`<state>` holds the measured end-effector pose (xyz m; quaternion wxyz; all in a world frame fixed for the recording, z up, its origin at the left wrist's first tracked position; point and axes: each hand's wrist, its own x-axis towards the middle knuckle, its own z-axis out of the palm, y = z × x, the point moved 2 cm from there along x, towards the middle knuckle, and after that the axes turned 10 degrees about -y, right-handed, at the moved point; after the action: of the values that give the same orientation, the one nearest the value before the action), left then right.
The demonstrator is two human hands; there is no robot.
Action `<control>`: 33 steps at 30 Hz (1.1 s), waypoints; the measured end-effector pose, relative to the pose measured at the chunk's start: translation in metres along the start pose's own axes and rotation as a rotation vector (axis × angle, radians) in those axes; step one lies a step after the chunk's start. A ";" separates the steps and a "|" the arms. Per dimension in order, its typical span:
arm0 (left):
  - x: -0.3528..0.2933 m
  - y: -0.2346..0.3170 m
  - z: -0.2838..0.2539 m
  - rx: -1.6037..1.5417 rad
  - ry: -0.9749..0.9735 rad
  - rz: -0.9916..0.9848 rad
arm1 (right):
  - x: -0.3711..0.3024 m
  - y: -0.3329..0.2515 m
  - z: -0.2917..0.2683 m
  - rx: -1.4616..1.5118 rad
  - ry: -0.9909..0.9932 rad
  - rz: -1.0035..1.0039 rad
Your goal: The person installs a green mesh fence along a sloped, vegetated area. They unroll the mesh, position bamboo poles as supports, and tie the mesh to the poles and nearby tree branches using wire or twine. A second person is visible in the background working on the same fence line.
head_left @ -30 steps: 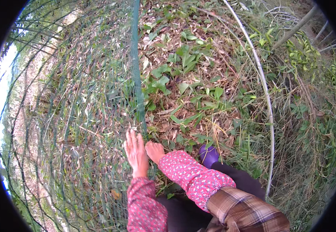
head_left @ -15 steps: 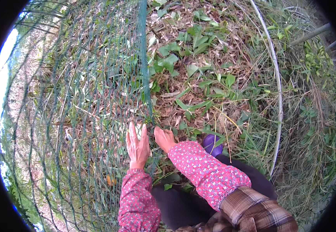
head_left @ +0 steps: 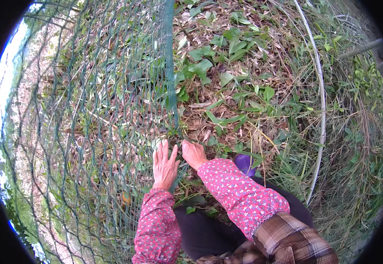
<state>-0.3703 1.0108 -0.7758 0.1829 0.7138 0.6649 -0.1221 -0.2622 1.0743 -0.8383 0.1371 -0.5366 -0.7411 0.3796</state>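
Apparently, green netting [head_left: 170, 72] runs into the right hand's [head_left: 194, 154] clenched grip; left hand [head_left: 165, 167] spread.

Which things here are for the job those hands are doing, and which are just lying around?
Part of the job:
green net
left hand, open at the net
right hand, curled at its edge

Just around:
long pale pole
dry brown leaves
green leaves

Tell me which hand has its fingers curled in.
The right hand: its fingers curl into a fist beside the green net, whereas the left hand has fingers extended.
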 end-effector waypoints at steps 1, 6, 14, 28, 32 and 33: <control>-0.002 0.000 -0.005 0.028 0.027 -0.011 | 0.003 -0.001 0.003 0.068 0.000 0.009; -0.018 -0.028 -0.049 0.092 0.068 -0.036 | 0.002 -0.041 0.006 0.183 0.146 -0.034; -0.014 -0.027 -0.064 -0.057 0.123 0.089 | -0.005 -0.044 -0.022 0.217 0.170 -0.005; -0.018 -0.011 -0.073 -0.172 0.095 0.141 | -0.026 -0.036 -0.041 0.527 0.360 -0.098; -0.012 -0.011 -0.057 -0.169 0.081 0.127 | -0.018 -0.018 -0.030 0.326 0.304 -0.136; -0.008 -0.010 -0.050 -0.177 0.086 0.138 | -0.013 -0.012 -0.026 0.260 0.252 -0.132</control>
<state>-0.3849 1.0251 -0.7279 0.2245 0.7437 0.6294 -0.0196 -0.2501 1.0719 -0.8097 0.3214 -0.5077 -0.6965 0.3922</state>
